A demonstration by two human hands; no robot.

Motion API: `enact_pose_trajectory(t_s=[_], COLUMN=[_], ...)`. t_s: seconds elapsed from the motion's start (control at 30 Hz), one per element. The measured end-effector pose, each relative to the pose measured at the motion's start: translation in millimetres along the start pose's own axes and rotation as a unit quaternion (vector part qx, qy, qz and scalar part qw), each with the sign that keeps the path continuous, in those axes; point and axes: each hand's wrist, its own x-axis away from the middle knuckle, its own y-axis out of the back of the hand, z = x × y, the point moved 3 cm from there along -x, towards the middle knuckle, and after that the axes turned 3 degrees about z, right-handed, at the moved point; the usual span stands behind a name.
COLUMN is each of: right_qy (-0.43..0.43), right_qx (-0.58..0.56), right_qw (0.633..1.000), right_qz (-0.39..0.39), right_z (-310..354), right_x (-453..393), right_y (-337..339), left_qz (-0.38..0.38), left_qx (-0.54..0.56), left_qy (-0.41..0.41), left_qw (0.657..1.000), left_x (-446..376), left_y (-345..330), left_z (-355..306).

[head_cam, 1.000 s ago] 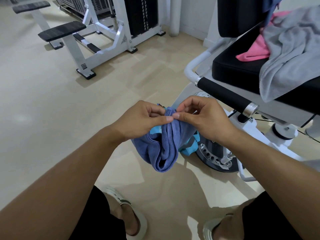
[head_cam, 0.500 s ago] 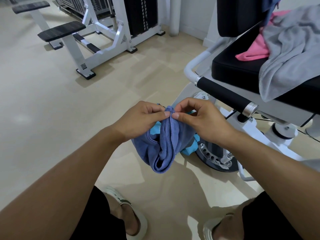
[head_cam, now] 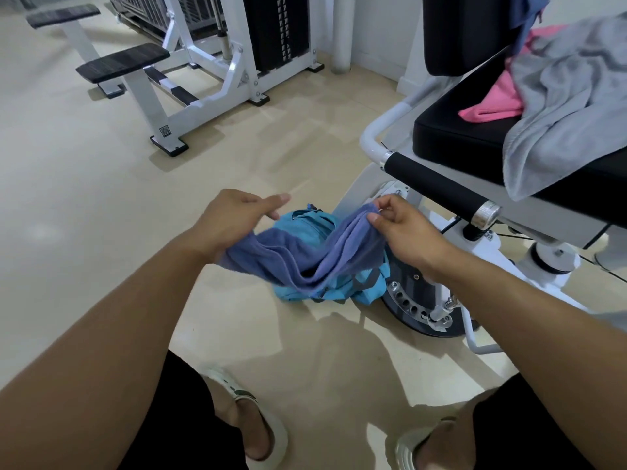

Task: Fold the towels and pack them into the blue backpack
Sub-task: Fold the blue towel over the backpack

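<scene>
Right hand [head_cam: 403, 228] pinches one corner of the crumpled blue-violet terry towel [head_cam: 305, 256]; left hand [head_cam: 230, 222] grips the opposite end. Below the grips lies the bright blue fabric backpack [head_cam: 305, 222].

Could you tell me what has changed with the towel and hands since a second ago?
The hands have drawn apart: the left hand slid left along the blue towel, spreading it, while the right hand keeps pinching its corner. Backpack, grey towel and pink towel stayed put.
</scene>
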Motion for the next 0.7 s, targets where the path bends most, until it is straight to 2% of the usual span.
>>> enact_pose_trajectory(t_s=[0.1, 0.27, 0.33, 0.47, 0.57, 0.63, 0.7], right_qy=[-0.077, -0.135, -0.137, -0.123, -0.116, -0.117, -0.118], right_qx=[-0.004, -0.091, -0.077, -0.021, -0.004, 0.0, -0.004], right_qw=[0.996, 0.98, 0.979, 0.982, 0.985, 0.987, 0.99], right_qz=[-0.051, -0.111, -0.13, -0.142, -0.129, -0.11, -0.083], right_z=[-12, -23, -25, -30, -33, -37, -40], right_x=[-10, -12, -10, -10, -12, -12, -12], right_y=[11, 8, 6, 9, 8, 7, 7], left_qz=[-0.06, -0.045, -0.003, 0.07, 0.136, 0.213, 0.259], left_qx=[0.025, 0.02, 0.009, 0.077, 0.023, -0.042, -0.085], left_qy=[0.075, 0.13, 0.142, 0.136, 0.122, 0.127, 0.128], left_qw=[0.995, 0.99, 0.99, 0.985, 0.983, 0.968, 0.954], left_x=[-8, -7, -4, -4, -6, -3, -2], left_y=[20, 24, 21, 16, 16, 17, 18], left_z=[17, 31, 32, 31, 36, 45, 52])
